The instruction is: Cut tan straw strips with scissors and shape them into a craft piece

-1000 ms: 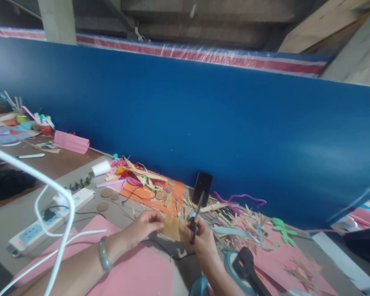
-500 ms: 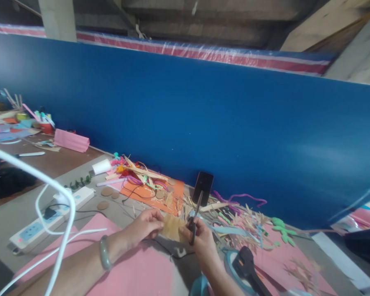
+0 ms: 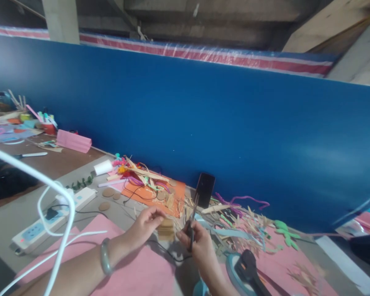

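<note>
A small tan strip piece [image 3: 166, 229], like dried husk or paper, hangs from the pinched fingertips of my left hand [image 3: 148, 224], which has a pale green bangle on its wrist. My right hand [image 3: 200, 244] grips dark-handled scissors [image 3: 192, 220], their blades pointing up and away, just right of the tan piece. The scissors do not touch it as far as I can see. Beneath both hands lie pink paper [image 3: 142, 271] and a thin black cable [image 3: 169, 255].
A phone [image 3: 205, 190] leans on the blue partition [image 3: 172, 111]. Scraps lie on orange paper [image 3: 142, 196]. A power strip [image 3: 54, 220] and white cable [image 3: 68, 205] are at left. Near my right forearm are a black glue gun-like tool [image 3: 249, 267] and a blue tape roll [image 3: 232, 267].
The tan piece, spread between both hands before, now hangs only from my left hand and looks narrower. My right hand with the scissors has drawn slightly away from it.
</note>
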`<action>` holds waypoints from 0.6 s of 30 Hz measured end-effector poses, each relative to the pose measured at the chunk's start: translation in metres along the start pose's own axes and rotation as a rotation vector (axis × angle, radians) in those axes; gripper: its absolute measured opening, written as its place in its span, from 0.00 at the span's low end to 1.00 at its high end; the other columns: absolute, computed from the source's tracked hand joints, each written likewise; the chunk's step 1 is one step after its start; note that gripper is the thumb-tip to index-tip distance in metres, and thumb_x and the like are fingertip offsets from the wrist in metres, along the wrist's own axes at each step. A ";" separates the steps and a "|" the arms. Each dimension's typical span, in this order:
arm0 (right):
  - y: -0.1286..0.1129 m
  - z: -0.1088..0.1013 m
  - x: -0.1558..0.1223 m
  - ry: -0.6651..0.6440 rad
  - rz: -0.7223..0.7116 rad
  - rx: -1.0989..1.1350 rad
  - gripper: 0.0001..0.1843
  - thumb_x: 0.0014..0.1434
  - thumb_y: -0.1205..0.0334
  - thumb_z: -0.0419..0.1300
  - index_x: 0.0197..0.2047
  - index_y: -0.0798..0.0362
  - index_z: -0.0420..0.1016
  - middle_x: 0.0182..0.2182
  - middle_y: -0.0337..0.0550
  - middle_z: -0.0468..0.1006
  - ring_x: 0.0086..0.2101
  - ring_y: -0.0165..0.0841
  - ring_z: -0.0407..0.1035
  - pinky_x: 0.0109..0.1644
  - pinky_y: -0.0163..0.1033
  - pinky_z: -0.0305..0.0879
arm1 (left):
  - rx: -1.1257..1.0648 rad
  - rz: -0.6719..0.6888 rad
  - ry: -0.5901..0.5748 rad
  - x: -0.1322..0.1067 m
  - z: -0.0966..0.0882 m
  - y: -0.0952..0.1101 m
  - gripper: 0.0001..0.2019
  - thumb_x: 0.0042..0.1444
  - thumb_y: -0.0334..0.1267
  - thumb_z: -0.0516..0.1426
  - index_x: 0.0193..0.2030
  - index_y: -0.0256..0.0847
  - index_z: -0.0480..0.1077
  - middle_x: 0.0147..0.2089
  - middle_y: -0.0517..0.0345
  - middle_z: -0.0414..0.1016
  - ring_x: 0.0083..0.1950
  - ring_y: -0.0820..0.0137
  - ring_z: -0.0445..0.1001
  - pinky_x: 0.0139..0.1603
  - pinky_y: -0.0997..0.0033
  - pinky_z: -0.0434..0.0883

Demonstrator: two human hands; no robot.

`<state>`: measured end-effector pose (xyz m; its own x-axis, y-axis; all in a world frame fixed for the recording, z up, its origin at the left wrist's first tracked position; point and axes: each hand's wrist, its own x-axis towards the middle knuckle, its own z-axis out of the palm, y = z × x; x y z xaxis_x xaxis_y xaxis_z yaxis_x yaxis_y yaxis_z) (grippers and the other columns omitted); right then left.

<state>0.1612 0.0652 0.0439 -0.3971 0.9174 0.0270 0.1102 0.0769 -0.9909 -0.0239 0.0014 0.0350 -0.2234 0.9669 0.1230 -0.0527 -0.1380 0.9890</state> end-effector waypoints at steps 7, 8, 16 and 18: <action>-0.006 0.003 -0.006 -0.102 0.001 0.060 0.18 0.39 0.58 0.73 0.27 0.53 0.67 0.21 0.34 0.71 0.22 0.26 0.61 0.26 0.31 0.57 | 0.080 0.076 -0.211 -0.009 0.006 -0.005 0.14 0.52 0.42 0.62 0.44 0.38 0.72 0.33 0.56 0.73 0.30 0.72 0.68 0.30 0.74 0.64; -0.005 0.005 -0.008 -0.140 0.031 0.096 0.19 0.39 0.58 0.73 0.27 0.53 0.66 0.20 0.33 0.69 0.21 0.25 0.59 0.24 0.31 0.55 | 0.023 0.043 -0.221 -0.009 0.008 -0.008 0.16 0.52 0.42 0.62 0.45 0.38 0.71 0.32 0.57 0.72 0.29 0.73 0.68 0.28 0.75 0.63; -0.010 0.007 -0.010 -0.032 0.075 0.165 0.20 0.39 0.57 0.72 0.26 0.53 0.64 0.19 0.31 0.65 0.20 0.24 0.55 0.24 0.30 0.53 | -0.216 -0.153 -0.275 -0.006 0.010 -0.007 0.22 0.39 0.40 0.70 0.42 0.36 0.71 0.36 0.56 0.75 0.34 0.70 0.72 0.34 0.73 0.67; -0.012 0.004 -0.008 0.020 0.046 0.149 0.19 0.39 0.56 0.71 0.26 0.53 0.64 0.20 0.31 0.65 0.21 0.25 0.56 0.25 0.30 0.54 | -0.213 -0.203 -0.332 -0.005 0.009 -0.004 0.19 0.39 0.41 0.69 0.36 0.34 0.72 0.32 0.55 0.75 0.33 0.69 0.72 0.34 0.72 0.67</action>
<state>0.1594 0.0555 0.0550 -0.3764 0.9263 -0.0182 -0.0087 -0.0232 -0.9997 -0.0140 -0.0014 0.0308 0.1354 0.9906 -0.0177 -0.2704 0.0541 0.9612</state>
